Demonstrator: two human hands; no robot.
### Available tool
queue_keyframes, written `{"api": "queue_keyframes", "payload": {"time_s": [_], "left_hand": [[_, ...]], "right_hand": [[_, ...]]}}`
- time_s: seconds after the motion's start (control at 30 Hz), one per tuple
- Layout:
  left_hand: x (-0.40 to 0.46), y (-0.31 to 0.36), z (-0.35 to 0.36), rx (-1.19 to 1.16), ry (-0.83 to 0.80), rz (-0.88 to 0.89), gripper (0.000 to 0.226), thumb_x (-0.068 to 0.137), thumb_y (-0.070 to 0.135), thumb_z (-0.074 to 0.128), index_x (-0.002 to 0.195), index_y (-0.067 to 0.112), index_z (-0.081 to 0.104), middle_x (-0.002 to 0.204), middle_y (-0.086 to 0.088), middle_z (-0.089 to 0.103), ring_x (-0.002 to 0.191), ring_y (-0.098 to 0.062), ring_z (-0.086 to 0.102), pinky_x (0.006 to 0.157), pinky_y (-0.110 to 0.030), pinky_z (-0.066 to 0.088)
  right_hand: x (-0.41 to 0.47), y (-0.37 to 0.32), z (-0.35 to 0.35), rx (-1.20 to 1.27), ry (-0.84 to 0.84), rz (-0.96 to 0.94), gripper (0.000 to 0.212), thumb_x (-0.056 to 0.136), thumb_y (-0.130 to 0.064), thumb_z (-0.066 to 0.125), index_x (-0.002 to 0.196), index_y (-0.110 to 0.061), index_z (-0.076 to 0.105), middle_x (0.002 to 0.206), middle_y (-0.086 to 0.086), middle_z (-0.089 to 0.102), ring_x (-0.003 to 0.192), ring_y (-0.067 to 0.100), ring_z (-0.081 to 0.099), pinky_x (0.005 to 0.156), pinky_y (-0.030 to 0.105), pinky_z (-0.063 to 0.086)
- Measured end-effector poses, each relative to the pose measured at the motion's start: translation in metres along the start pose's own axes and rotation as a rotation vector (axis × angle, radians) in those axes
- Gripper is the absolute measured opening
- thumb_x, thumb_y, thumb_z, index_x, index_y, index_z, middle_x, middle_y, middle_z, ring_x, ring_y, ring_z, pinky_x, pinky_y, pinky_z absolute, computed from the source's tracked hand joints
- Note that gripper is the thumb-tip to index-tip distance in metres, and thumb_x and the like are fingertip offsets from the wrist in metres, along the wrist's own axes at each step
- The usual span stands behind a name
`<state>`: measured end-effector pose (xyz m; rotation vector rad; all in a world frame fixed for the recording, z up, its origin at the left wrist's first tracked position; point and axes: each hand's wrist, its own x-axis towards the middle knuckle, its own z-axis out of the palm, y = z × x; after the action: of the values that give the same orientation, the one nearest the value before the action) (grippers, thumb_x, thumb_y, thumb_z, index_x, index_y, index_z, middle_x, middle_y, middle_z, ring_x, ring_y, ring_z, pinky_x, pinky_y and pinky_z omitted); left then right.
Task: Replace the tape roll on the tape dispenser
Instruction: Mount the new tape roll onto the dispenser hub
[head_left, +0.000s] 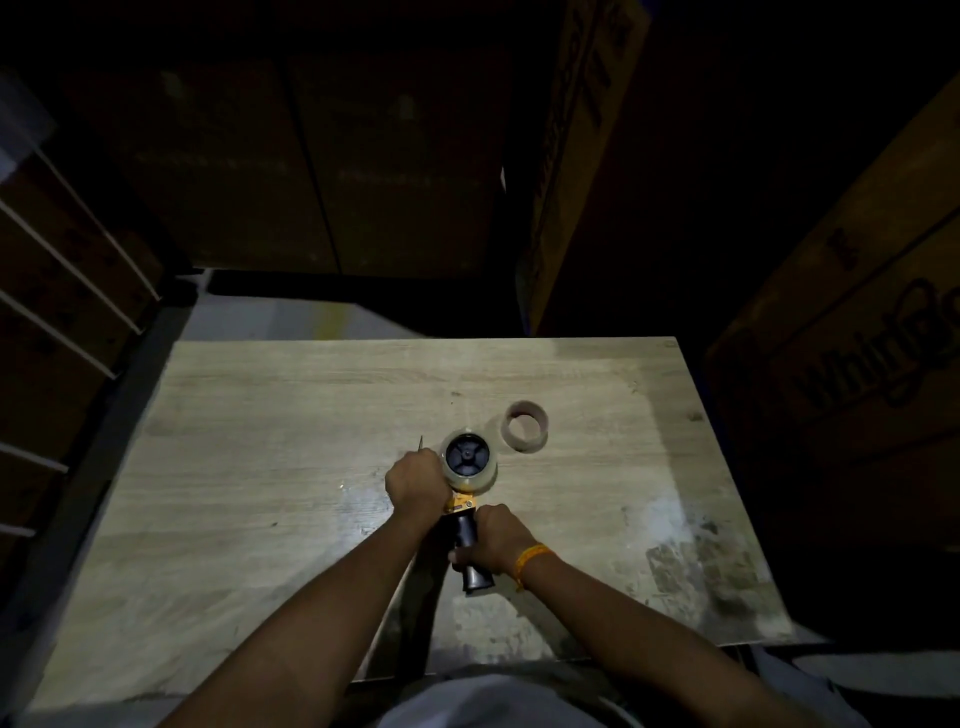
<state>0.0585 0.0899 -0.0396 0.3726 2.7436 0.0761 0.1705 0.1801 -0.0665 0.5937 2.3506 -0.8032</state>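
Observation:
A hand-held tape dispenser (460, 503) with an orange frame and a black handle lies on the wooden table (270, 415). A clear tape roll (474, 480) sits on its black hub. My right hand (498, 538) is closed around the black handle. My left hand (415, 480) grips the dispenser's front end, just left of the roll, and hides that part. A thin metal tip sticks out beyond my left hand. An empty cardboard tape core (524, 427) lies flat on the table, just right of and beyond the roll.
Large cardboard boxes (852, 364) stand close on the right and behind the table. Slatted shelving (62, 291) runs along the left. The room is dark; only the tabletop is lit. The table's near right corner is stained.

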Motion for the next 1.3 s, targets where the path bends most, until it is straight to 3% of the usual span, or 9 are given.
{"api": "queue_keyframes", "payload": {"time_s": [0.2,0.5,0.73,0.93,1.3], "left_hand": [[0.004,-0.006,0.004,-0.042,0.008,0.013,0.013,0.084,0.018,0.066,0.091,0.015,0.077,0.093,-0.007,0.077,0.088,-0.027,0.076,0.069,-0.031,0.058],[0.016,-0.028,0.011,0.042,-0.034,0.209,0.020,0.078,0.032,0.067,0.082,0.017,0.079,0.079,-0.007,0.075,0.076,-0.029,0.074,0.064,-0.031,0.056],[0.014,-0.029,0.003,0.074,-0.035,0.258,0.016,0.078,0.029,0.069,0.080,0.016,0.078,0.082,-0.008,0.075,0.079,-0.032,0.073,0.066,-0.033,0.055],[0.016,-0.034,0.004,0.074,0.005,0.299,0.027,0.082,0.043,0.075,0.089,0.018,0.079,0.090,-0.008,0.075,0.088,-0.030,0.073,0.074,-0.033,0.056],[0.019,-0.023,-0.002,0.166,0.007,0.288,0.049,0.075,0.064,0.076,0.092,0.018,0.074,0.094,-0.005,0.073,0.088,-0.025,0.074,0.070,-0.030,0.054]], "right_hand": [[-0.004,-0.004,-0.002,-0.004,0.002,-0.002,0.063,0.074,-0.049,0.085,0.114,-0.004,0.062,0.113,0.018,0.068,0.103,0.034,0.065,0.070,0.035,0.045],[-0.011,-0.012,-0.003,0.004,0.020,-0.013,0.054,0.081,-0.041,0.081,0.117,-0.003,0.067,0.116,0.019,0.070,0.107,0.035,0.067,0.086,0.042,0.057],[-0.015,-0.015,-0.004,0.001,0.022,0.010,0.054,0.081,-0.041,0.081,0.117,-0.003,0.067,0.115,0.019,0.071,0.105,0.035,0.068,0.088,0.043,0.059],[-0.017,-0.016,-0.003,-0.007,0.045,0.018,0.053,0.077,-0.043,0.082,0.111,-0.004,0.067,0.110,0.018,0.072,0.101,0.034,0.069,0.081,0.040,0.057],[-0.015,-0.016,0.000,-0.028,0.049,0.023,0.050,0.079,-0.041,0.082,0.110,-0.004,0.069,0.110,0.019,0.072,0.102,0.036,0.070,0.081,0.041,0.057]]}}
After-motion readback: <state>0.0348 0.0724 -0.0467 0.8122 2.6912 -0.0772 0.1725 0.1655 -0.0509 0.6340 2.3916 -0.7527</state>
